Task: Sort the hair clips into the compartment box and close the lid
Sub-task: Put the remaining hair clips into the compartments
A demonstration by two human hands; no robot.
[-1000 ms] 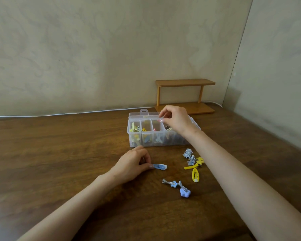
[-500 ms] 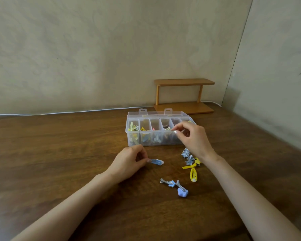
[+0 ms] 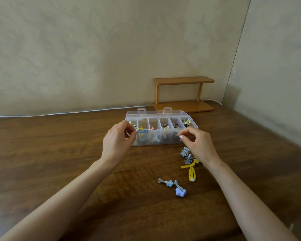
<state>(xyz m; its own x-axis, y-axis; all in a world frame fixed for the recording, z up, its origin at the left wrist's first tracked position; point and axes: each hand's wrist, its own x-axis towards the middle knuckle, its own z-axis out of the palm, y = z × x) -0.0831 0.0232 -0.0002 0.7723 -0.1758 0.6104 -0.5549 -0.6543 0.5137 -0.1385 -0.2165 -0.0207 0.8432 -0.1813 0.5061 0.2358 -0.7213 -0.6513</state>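
Leftmost, the left hand (image 3: pixel 117 139) hangs just in front of the compartment box (image 3: pixel 165 139), thumb and forefinger pinching one end of a blue clip (image 3: pixel 143 131). The clip's long axis runs roughly level, left to right, pointing away from the fingers (image 3: pixel 129 126) toward the second compartment from the left. It sits at the height of the front rim; whether it is already above a cell or only in front of the wall, I cannot tell. On that showing, the drop calls for a short carry forward and a release. The lid (image 3: pixel 156 113) lies folded back behind the box. Further right, the right hand (image 3: pixel 197 144) hovers at the front right corner, fingers curled with thumb and forefinger tips together; whether they hold anything I cannot tell. Below it on the bench (image 3: pixel 59 153) lie the loose clips (image 3: pixel 186 155), nearer this hand.
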